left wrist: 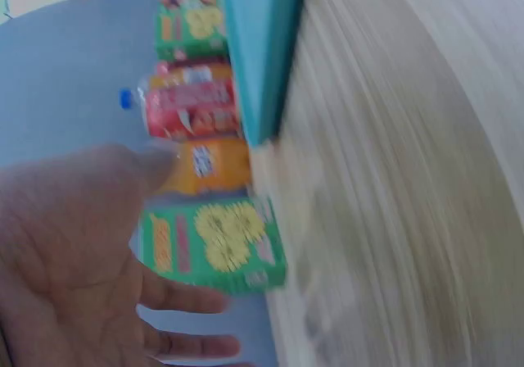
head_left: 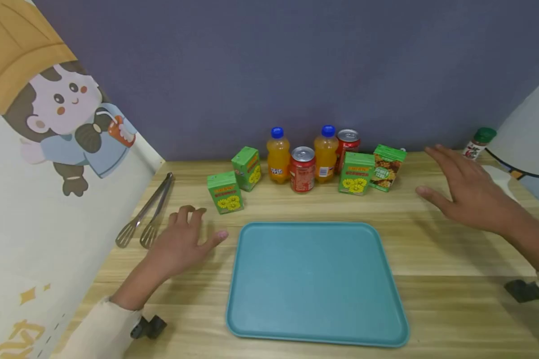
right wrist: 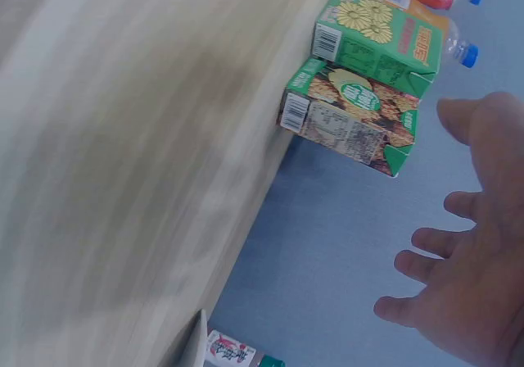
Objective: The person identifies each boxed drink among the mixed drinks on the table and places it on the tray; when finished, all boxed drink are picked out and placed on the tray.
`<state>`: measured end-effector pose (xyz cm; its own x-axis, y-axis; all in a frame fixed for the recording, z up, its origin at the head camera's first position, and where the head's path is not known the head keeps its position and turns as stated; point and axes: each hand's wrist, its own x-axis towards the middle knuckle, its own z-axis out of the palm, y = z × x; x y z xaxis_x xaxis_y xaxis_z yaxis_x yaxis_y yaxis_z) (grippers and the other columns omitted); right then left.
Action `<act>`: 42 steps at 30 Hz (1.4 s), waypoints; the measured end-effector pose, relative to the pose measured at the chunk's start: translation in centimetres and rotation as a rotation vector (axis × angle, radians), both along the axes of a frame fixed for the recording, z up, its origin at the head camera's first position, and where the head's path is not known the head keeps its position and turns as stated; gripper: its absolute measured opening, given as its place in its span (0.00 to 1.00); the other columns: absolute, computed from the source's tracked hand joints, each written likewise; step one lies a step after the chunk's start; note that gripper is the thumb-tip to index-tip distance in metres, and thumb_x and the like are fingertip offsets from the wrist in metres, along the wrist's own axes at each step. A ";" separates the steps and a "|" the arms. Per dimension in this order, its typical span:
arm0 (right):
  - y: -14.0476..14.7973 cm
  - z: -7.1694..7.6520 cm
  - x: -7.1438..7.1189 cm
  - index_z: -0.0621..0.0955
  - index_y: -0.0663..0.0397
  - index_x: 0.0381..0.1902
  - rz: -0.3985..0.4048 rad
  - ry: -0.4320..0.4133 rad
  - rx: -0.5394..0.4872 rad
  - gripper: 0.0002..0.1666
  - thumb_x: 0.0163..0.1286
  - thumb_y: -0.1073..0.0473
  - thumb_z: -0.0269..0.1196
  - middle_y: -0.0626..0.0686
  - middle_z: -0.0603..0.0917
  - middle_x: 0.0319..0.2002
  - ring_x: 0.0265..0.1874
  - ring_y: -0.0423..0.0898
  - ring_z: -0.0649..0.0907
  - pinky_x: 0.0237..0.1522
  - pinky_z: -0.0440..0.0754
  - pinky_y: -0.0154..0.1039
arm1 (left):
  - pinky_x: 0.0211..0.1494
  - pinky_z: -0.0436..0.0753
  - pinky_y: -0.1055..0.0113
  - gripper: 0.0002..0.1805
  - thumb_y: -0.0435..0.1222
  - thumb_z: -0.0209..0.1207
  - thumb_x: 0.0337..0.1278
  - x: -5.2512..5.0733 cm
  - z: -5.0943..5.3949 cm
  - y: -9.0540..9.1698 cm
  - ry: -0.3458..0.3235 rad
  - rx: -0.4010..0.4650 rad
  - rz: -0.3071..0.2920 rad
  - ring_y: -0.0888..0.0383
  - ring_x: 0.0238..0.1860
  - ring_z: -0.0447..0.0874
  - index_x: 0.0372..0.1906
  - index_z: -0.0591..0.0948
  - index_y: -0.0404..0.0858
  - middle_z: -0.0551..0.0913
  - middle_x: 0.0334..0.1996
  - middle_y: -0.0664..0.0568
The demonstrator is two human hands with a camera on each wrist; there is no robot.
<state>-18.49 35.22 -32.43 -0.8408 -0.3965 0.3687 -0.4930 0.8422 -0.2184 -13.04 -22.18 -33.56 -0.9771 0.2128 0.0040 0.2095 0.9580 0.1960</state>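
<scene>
My left hand (head_left: 179, 244) hovers over the table's left side with thumb and fingers spread, holding nothing. Nearest to it stands a green drink carton (head_left: 226, 193) with yellow flowers; a second such carton (head_left: 247, 168) is just behind. Over the right side my right hand (head_left: 473, 194) is raised, fingers extended, also holding nothing. To its left a brown-and-green carton (head_left: 387, 168) leans beside another flowered carton (head_left: 357, 173). Between the carton pairs stand two orange soda bottles (head_left: 278, 155) with blue caps and two red cans (head_left: 303, 169). A blue-green tray (head_left: 312, 284) lies in front.
Metal tongs (head_left: 150, 212) lie at the left, by the illustrated wall (head_left: 36, 199). At the back right stands a green-capped shaker bottle (head_left: 479, 142), near a white object (head_left: 500, 180) partly behind my right hand. A dark blue panel (head_left: 269, 65) closes off the back.
</scene>
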 end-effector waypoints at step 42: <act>-4.1 -4.2 -6.4 0.52 0.55 0.78 -0.173 -0.410 -0.742 0.46 0.74 0.43 0.58 0.64 0.61 0.75 0.72 0.63 0.63 0.50 0.75 0.23 | 0.23 0.81 0.62 0.33 0.25 0.61 0.64 -0.2 -2.3 5.7 -0.382 0.503 -0.040 0.56 0.19 0.81 0.71 0.62 0.28 0.79 0.28 0.46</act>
<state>-24.91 31.09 -36.66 -0.9903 -0.0278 0.1360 -0.1332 0.4677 -0.8738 -13.21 -16.52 -35.82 -0.9208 0.3121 -0.2340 0.0697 0.7219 0.6885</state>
